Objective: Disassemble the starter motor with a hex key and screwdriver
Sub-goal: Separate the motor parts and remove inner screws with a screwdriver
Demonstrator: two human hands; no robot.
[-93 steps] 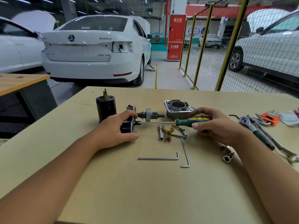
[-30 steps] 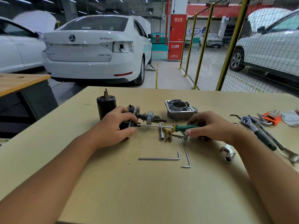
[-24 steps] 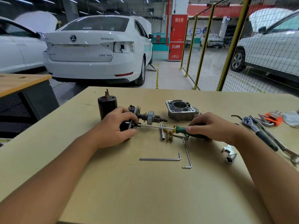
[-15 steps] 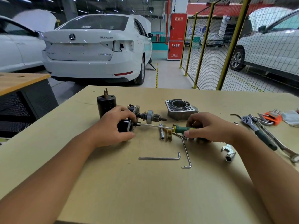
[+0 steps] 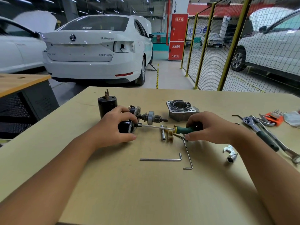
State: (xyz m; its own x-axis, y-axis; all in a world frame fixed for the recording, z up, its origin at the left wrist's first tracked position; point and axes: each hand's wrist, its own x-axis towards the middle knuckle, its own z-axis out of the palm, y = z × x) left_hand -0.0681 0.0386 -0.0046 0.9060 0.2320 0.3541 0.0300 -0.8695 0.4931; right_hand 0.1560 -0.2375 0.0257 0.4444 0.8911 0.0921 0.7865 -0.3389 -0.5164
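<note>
Nearest on the tan counter [image 5: 146, 192] lie two hex keys: one flat with its long leg running left to right [image 5: 160, 159], the other [image 5: 188, 154] lying with its long leg running away from the near edge, its far end reaching up under the right hand. To their right a small silver socket piece [image 5: 230, 154] sits alone. Just beyond, the left hand [image 5: 116, 129] has its fingers curled round the black starter motor part [image 5: 125, 127], holding it down on its side. The right hand [image 5: 211, 127] grips the green handle of the screwdriver [image 5: 183, 129], fingers clamped about it, and the shaft runs leftward to meet the face of the held part; the tip itself is too small to make out. Under the shaft lie a short metal sleeve [image 5: 163, 135] and a brass-coloured bracket [image 5: 170, 135], side by side. Behind the left hand's fingers the armature shaft with its gear [image 5: 150, 117] lies on its side, seemingly joined to the held part. Further back a black cylinder [image 5: 107, 106] stands upright, and the grey aluminium housing [image 5: 181, 109] sits to the right. Off at the right edge lie a ratchet [image 5: 259, 132], a spanner [image 5: 285, 148] and an orange hex key set [image 5: 274, 118]. Beyond the counter a white car [image 5: 97, 51] is parked
</note>
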